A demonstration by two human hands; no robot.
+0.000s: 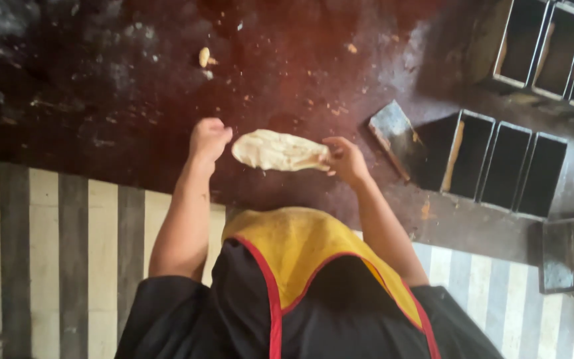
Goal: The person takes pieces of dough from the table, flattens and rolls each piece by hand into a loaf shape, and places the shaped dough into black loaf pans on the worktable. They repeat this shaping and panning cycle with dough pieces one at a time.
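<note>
1. The place was a bakery workroom.
2. A dark, worn surface (101,100) was dusted with flour and strewn with dough scraps (204,56).
3. Strapped sets of black loaf tins (506,166) stood on it, more (553,46) behind.
4. A pale dough piece (279,150) was being shaped.
5. The worker wore a yellow apron (300,246).

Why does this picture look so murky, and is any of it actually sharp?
Head view: the light is dim and warm, with a reddish cast on the dark worktop; the whole frame is soft, and the dough between the left hand and right hand shows little surface detail; the loaf tins at the right are deep in shadow inside; the striped floor looks washed out.
</note>
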